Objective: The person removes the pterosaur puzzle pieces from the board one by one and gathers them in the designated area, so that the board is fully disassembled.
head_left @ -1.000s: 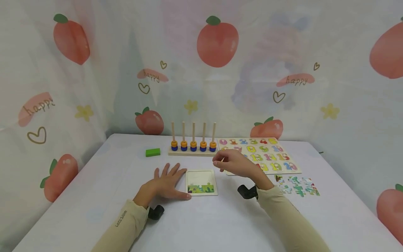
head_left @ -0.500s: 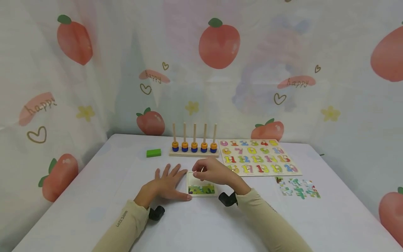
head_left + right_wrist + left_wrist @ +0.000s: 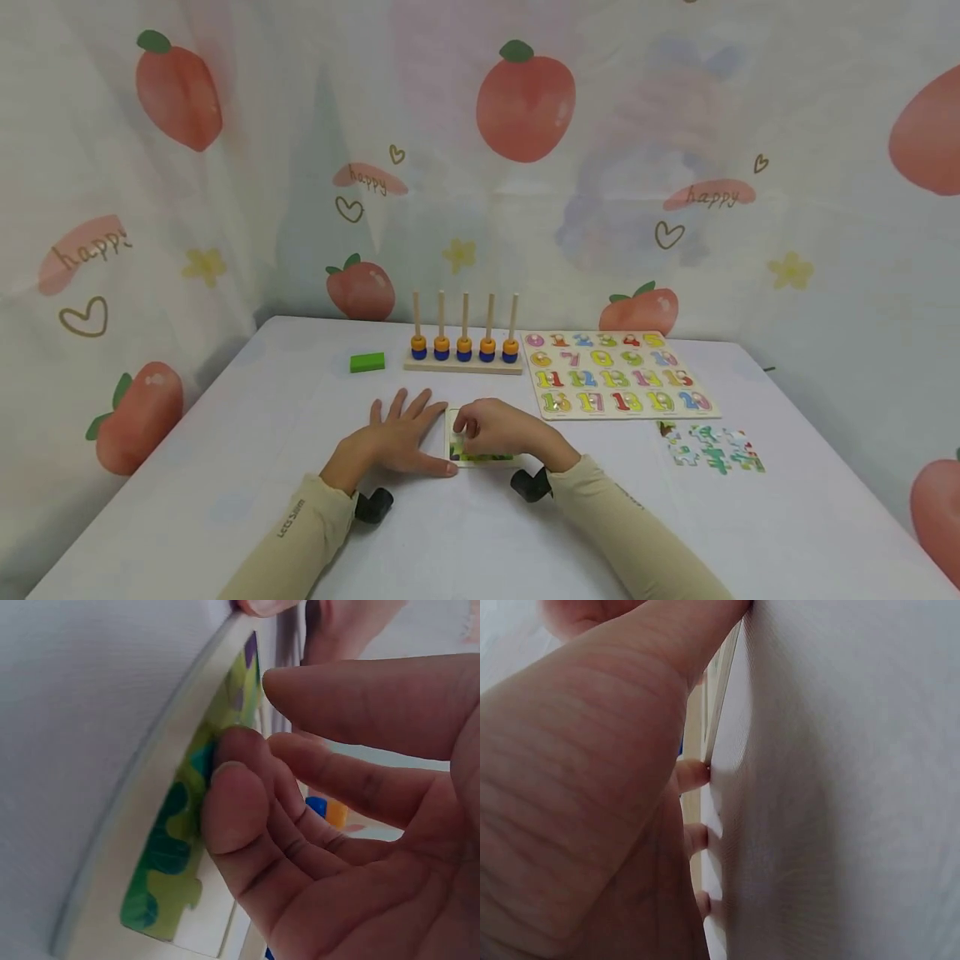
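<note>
A small square jigsaw tray [image 3: 447, 433] lies on the table, a strip of green pieces [image 3: 169, 847] along its near side. My left hand [image 3: 401, 437] is spread beside it, thumb at the near left corner and index finger at the far left corner. Over the tray is my right hand [image 3: 498, 429], its fingers bent and fingertips down at the pieces. In the right wrist view, its thumb [image 3: 360, 705] stands apart from the lower curled fingers [image 3: 236, 810]. Those fingers hide part of the tray; whether a piece is between the fingertips cannot be seen.
Loose jigsaw pieces [image 3: 708, 446] lie at the right. Behind them is a number puzzle board [image 3: 618, 375]. A peg stand [image 3: 462, 365] with orange and blue beads stands at the back, a green block [image 3: 367, 362] to its left. A printed cloth [image 3: 525, 233] hangs behind the table.
My right hand has moved left from beside the number board to over the tray, then slightly lower onto it. The left hand has stayed at the tray's left side.
</note>
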`<state>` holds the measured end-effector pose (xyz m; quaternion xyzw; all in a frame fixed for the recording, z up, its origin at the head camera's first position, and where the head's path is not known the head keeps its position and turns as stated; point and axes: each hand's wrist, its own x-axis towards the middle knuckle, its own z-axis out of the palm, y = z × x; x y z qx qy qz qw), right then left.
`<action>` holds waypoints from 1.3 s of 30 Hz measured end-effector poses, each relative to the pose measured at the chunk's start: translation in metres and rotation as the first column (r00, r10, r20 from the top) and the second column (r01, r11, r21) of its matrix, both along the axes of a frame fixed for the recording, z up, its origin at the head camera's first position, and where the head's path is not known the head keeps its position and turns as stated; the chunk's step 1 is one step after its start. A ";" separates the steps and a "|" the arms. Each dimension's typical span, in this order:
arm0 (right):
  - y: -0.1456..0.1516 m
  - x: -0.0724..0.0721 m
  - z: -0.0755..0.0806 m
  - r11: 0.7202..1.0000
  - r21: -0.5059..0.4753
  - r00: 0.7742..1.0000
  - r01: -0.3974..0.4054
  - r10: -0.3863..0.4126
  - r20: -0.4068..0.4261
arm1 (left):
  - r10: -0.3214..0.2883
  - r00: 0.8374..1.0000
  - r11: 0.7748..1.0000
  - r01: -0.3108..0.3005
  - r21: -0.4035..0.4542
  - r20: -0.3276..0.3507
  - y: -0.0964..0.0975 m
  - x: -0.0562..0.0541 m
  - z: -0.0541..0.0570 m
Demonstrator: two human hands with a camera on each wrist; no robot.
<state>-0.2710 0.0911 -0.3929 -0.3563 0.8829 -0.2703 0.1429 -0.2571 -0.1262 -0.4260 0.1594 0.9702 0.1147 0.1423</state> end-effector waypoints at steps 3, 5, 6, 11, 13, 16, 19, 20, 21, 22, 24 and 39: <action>-0.002 -0.001 -0.002 1.000 0.011 0.999 -0.007 0.007 -0.035 | 0.001 1.000 1.000 -0.001 -0.007 0.000 0.000 0.000 0.002; -0.004 -0.002 -0.003 1.000 0.021 0.999 -0.001 0.002 -0.051 | 0.002 1.000 1.000 -0.002 -0.008 0.001 0.000 0.000 0.003; -0.005 -0.002 -0.004 1.000 0.025 0.998 0.003 -0.002 -0.057 | 0.003 1.000 1.000 -0.003 -0.010 0.001 0.000 0.000 0.003; -0.009 -0.001 -0.005 0.999 0.031 0.999 0.041 -0.040 -0.026 | 0.006 1.000 1.000 -0.006 -0.019 0.002 0.000 -0.001 0.003; -0.010 0.000 -0.005 0.998 0.027 0.998 0.057 -0.057 -0.008 | 0.006 1.000 1.000 -0.006 -0.019 0.002 -0.001 0.000 0.003; -0.010 0.002 -0.005 0.997 0.015 0.998 0.069 -0.069 -0.008 | 0.003 1.000 1.000 -0.003 -0.011 0.005 -0.001 0.000 0.002; -0.009 0.004 -0.005 0.998 -0.008 0.998 0.064 -0.064 -0.009 | 0.000 1.000 1.000 0.000 -0.005 0.010 -0.001 -0.001 0.002; -0.008 0.004 -0.006 0.998 -0.015 0.998 0.062 -0.062 -0.007 | -0.001 1.000 1.000 0.001 -0.003 0.011 -0.001 -0.001 0.002; -0.008 0.005 -0.006 0.998 -0.024 0.998 0.060 -0.060 -0.002 | -0.002 1.000 1.000 0.002 -0.003 0.010 -0.001 -0.001 0.002; -0.007 0.005 -0.006 0.998 -0.031 0.998 0.060 -0.060 0.002 | -0.002 1.000 1.000 0.002 -0.010 0.016 -0.001 -0.001 0.001; -0.007 0.005 -0.006 0.998 -0.039 0.998 0.058 -0.058 0.012 | 0.000 1.000 1.000 0.001 -0.024 0.026 -0.001 -0.001 0.001; -0.003 0.004 -0.004 0.993 -0.115 1.000 0.020 -0.021 -0.005 | -0.005 1.000 1.000 0.005 -0.004 0.008 -0.001 -0.001 0.001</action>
